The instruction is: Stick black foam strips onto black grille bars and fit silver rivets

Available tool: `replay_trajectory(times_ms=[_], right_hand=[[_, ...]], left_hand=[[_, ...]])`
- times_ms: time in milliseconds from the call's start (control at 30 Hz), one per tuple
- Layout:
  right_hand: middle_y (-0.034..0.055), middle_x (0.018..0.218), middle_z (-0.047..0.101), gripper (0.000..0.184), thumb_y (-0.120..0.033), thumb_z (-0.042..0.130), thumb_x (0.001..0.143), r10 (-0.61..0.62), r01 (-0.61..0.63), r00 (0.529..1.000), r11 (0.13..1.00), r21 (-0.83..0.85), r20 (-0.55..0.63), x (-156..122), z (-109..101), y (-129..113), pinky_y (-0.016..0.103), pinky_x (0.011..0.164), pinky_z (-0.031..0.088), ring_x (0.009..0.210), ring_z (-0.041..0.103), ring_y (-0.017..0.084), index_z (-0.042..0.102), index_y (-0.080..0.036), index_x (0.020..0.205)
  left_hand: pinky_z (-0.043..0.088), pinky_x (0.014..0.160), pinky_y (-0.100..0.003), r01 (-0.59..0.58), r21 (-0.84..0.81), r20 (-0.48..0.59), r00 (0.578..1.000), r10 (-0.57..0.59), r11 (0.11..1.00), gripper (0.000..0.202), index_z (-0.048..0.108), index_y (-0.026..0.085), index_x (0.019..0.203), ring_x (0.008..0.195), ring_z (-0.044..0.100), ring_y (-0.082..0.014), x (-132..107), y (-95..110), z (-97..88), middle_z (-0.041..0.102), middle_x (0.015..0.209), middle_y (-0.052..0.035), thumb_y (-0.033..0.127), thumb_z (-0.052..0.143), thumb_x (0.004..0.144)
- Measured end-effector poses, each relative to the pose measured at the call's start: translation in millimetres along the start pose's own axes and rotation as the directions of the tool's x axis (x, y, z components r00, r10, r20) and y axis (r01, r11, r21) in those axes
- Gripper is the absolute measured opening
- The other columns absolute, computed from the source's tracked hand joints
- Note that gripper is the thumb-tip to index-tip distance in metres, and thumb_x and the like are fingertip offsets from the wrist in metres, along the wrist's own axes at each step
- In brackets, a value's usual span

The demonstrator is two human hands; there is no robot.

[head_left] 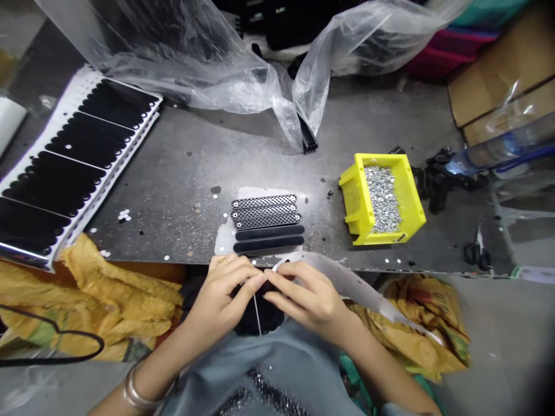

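My left hand (223, 292) and my right hand (306, 294) meet over my lap at the table's near edge. Both are closed in a pinch on a black scalloped sheet (260, 315) with a thin white strip running across it. A long pale backing strip (364, 289) trails off to the right from under my right hand. Just beyond my fingers, a row of several black oblong parts (266, 224) lies on a grey plate on the table; some are textured with holes, some smooth.
A yellow bin (362, 205) filled with small silver screws stands to the right. Stacked white sheets carrying black scalloped pads (69, 167) lie at the left. Crumpled clear plastic (225, 63) covers the back. Scissors (477, 251) lie at the right edge. Yellow sacks (108, 289) flank my lap.
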State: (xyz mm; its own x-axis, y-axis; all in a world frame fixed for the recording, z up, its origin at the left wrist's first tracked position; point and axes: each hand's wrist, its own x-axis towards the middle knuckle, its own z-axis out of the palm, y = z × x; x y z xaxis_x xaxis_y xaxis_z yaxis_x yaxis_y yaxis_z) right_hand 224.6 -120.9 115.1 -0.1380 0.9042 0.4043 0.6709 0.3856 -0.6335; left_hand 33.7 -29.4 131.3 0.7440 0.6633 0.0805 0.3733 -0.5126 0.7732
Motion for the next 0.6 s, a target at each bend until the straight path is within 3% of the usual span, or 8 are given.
replay_trajectory(times_ms=[67,133,233,300,333,400,500,600], right_hand=[[0.0097,0.103,0.071,0.027,-0.016,0.066,0.098,-0.063,0.063,0.998,0.998,0.029,0.000,-1.7,-5.0,-3.2,0.033,0.078,0.061,0.092,0.067,0.017,0.067,-0.014,0.125],[0.0073,0.104,0.070,0.019,-0.019,0.069,0.096,-0.060,0.049,0.996,0.988,0.146,0.069,-4.6,-16.8,-6.4,0.035,0.080,0.062,0.095,0.068,0.018,0.070,-0.019,0.115],[0.0053,0.111,0.062,0.019,-0.036,0.077,0.092,0.140,-0.183,0.982,0.844,0.504,0.123,-5.2,-38.4,-5.2,0.038,0.085,0.064,0.098,0.071,0.019,0.067,-0.023,0.101],[0.0032,0.111,0.056,0.023,-0.039,0.077,0.092,0.330,-0.293,0.942,0.701,0.650,0.069,2.9,-48.0,1.5,0.033,0.074,0.065,0.082,0.071,0.014,0.062,-0.025,0.103],[0.0023,0.109,0.055,0.021,-0.035,0.075,0.093,0.400,-0.321,0.916,0.698,0.640,0.024,10.0,-49.9,6.2,0.030,0.068,0.064,0.075,0.068,0.011,0.060,-0.026,0.104],[0.0028,0.106,0.056,0.016,-0.024,0.070,0.095,0.430,-0.359,0.900,0.823,0.440,-0.069,29.3,-46.9,16.4,0.028,0.067,0.061,0.079,0.066,0.012,0.063,-0.026,0.109],[0.0072,0.108,0.062,0.028,-0.014,0.058,0.099,0.236,-0.236,0.971,0.972,0.010,-0.045,60.6,-29.9,28.9,0.032,0.080,0.061,0.096,0.067,0.018,0.067,-0.025,0.124],[0.0102,0.115,0.069,0.045,-0.014,0.054,0.102,0.067,-0.053,0.992,0.990,-0.133,0.104,82.0,-11.5,35.6,0.032,0.083,0.060,0.097,0.070,0.018,0.055,-0.020,0.146]], left_hand=[[0.039,0.073,-0.032,0.029,-0.053,-0.039,0.999,-0.031,0.998,0.027,0.061,0.022,0.078,0.069,0.056,-0.0146,3.0,-2.2,-4.0,0.061,0.070,0.0037,0.020,0.052,0.104],[0.038,0.068,-0.032,0.011,0.011,-0.131,0.991,-0.010,1.000,0.026,0.059,0.021,0.077,0.065,0.054,-0.0143,3.5,-7.6,-5.2,0.060,0.067,0.0033,0.018,0.054,0.102],[0.035,0.066,-0.033,-0.101,0.247,-0.223,0.962,0.158,0.964,0.018,0.062,0.021,0.082,0.058,0.053,-0.0135,0.8,-20.6,-0.2,0.063,0.065,0.0036,0.015,0.060,0.099],[0.035,0.066,-0.034,-0.179,0.373,-0.202,0.942,0.268,0.911,0.009,0.065,0.022,0.090,0.057,0.055,-0.0131,-1.8,-28.6,4.7,0.068,0.068,0.0040,0.015,0.065,0.097],[0.036,0.068,-0.034,-0.195,0.405,-0.193,0.937,0.292,0.893,0.006,0.067,0.022,0.095,0.059,0.058,-0.0132,-2.6,-31.3,6.1,0.071,0.071,0.0037,0.017,0.068,0.096],[0.039,0.076,-0.034,-0.161,0.416,-0.220,0.937,0.271,0.895,0.013,0.068,0.023,0.106,0.069,0.066,-0.0150,-1.9,-34.4,4.7,0.076,0.082,0.0018,0.020,0.072,0.094],[0.038,0.090,-0.038,0.057,0.325,-0.361,0.930,0.069,0.944,0.009,0.068,0.025,0.103,0.084,0.070,-0.0191,7.0,-38.1,-9.7,0.077,0.090,0.0001,0.024,0.071,0.095],[0.041,0.089,-0.038,0.259,0.109,-0.364,0.909,-0.204,0.960,0.007,0.072,0.026,0.095,0.085,0.068,-0.0197,20.8,-47.7,-28.0,0.077,0.091,0.0012,0.029,0.066,0.097]])
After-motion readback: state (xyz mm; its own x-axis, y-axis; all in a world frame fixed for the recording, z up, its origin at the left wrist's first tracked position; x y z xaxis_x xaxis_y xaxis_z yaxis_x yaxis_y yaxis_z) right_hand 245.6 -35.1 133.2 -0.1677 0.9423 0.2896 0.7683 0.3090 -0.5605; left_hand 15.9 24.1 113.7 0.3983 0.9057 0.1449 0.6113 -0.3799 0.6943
